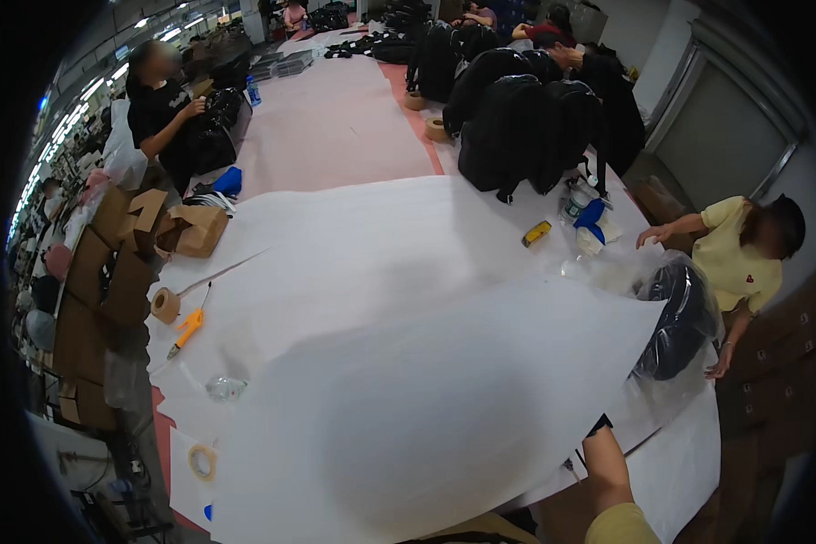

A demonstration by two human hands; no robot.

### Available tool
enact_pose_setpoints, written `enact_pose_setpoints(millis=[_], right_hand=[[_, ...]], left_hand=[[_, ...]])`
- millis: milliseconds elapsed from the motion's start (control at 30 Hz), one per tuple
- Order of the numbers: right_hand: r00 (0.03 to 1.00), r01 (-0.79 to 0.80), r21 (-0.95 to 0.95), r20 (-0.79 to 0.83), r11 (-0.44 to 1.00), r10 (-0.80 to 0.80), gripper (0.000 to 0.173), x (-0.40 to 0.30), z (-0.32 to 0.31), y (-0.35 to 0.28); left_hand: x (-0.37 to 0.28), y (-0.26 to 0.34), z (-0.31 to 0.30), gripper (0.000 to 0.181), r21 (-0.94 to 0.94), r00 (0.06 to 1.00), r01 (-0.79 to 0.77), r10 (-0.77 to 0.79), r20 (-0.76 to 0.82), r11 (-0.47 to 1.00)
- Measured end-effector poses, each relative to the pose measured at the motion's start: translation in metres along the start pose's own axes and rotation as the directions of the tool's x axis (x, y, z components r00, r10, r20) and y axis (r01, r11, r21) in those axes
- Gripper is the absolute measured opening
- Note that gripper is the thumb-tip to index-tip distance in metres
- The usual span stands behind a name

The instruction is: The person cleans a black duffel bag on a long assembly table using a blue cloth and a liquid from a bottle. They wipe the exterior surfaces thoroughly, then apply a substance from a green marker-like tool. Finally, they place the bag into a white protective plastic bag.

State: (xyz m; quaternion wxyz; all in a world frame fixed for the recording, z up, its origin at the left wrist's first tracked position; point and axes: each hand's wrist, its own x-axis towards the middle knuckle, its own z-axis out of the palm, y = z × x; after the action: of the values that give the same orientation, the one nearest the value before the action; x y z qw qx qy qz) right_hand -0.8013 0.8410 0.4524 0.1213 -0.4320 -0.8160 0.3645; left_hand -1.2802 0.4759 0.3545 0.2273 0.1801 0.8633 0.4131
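Note:
A large white sheet [449, 394], apparently paper or thin foam, bulges up before me and fills the lower middle. Behind its right edge my right forearm, in a yellow sleeve, disappears; a small black piece shows at its far end, and the hand itself is hidden. My left hand is out of view. Right of the sheet lies a dark bag in clear plastic [676, 326]. On the left are an orange air blow gun [189, 331], a brown tape roll [165, 305], another tape roll [202, 462] and crumpled clear plastic [226, 388].
Black backpacks [517, 129] crowd the far right of the table. Nearer are a yellow tape measure [536, 233] and a plastic bottle [576, 202]. A co-worker in yellow stands at right, another in black at far left. Cardboard boxes [102, 272] line the left side.

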Motion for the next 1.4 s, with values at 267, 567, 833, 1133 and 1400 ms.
enact_pose_setpoints(millis=[267,567,833,1133,1400], right_hand=[[0.993,0.024,-0.188,-0.105,0.982,-0.045,0.024,0.01,0.006,0.034],[0.962,-0.109,0.806,-0.061,0.582,0.265,0.024,0.023,-0.033,0.022],[0.987,-0.125,0.249,0.125,0.96,0.096,0.024,-0.035,-0.047,0.052],[0.955,-0.077,0.96,-0.005,0.268,0.295,0.033,0.023,-0.048,0.007],[0.809,0.13,-0.174,0.588,0.976,-0.003,0.042,-0.021,-0.04,-0.082]], left_hand=[[-0.002,0.0,-0.006,0.034,-0.026,1.0,0.009,-0.008,0.004,1.0],[-0.001,-0.001,-0.006,0.034,-0.055,0.999,0.026,-0.025,0.019,0.998],[-0.001,-0.01,-0.01,0.033,-0.079,0.998,0.058,-0.057,0.015,0.995],[-0.002,-0.007,-0.013,0.033,-0.095,0.998,0.06,-0.059,0.021,0.994],[0.0,-0.009,-0.008,0.033,-0.14,0.996,0.085,-0.079,0.047,0.986]])
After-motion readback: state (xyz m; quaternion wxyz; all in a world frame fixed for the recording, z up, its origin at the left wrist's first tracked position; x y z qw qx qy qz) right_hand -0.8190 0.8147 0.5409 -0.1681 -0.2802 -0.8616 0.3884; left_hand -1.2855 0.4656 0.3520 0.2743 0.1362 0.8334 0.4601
